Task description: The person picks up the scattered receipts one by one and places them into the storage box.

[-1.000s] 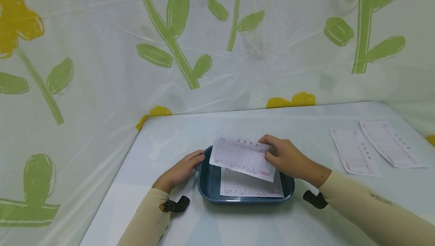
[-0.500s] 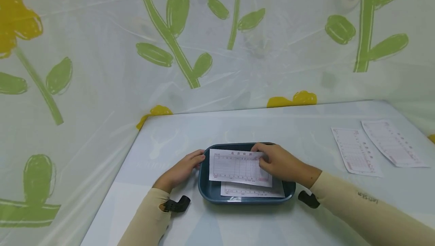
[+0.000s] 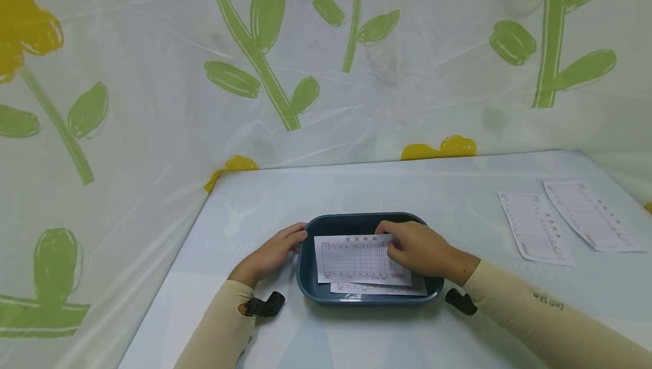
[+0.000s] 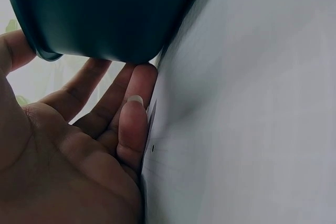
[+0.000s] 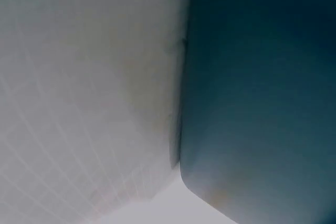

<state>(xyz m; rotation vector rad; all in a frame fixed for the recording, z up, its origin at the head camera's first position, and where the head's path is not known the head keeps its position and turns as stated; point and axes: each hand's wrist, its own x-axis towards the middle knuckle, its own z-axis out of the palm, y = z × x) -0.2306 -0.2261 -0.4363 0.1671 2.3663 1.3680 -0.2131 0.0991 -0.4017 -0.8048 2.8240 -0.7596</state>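
A dark blue rectangular tray (image 3: 326, 300) stands on the table. Inside it lies a white printed receipt slip (image 3: 379, 289), mostly covered by a second receipt slip (image 3: 346, 258). My right hand (image 3: 420, 249) reaches over the tray's right side and pinches that upper slip by its right end, thumb on top. My left hand (image 3: 272, 253) rests against the tray's left side. In the left wrist view its fingers (image 4: 73, 90) touch the outer wall and rim, not wrapped round them. The right wrist view shows the tray's outer wall (image 5: 257, 98) but no hand.
Two more receipt slips, one nearer (image 3: 532, 227) and one farther right (image 3: 591, 216), lie side by side on the white table (image 3: 244, 205). Behind the table hangs a flower-printed sheet (image 3: 407, 91). Black wrist mounts (image 3: 266, 305) sit close to the tabletop.
My right hand has lowered the upper receipt slip into the tray, moving it down and towards me until it covers most of the lower slip. My left hand has stayed at the tray.
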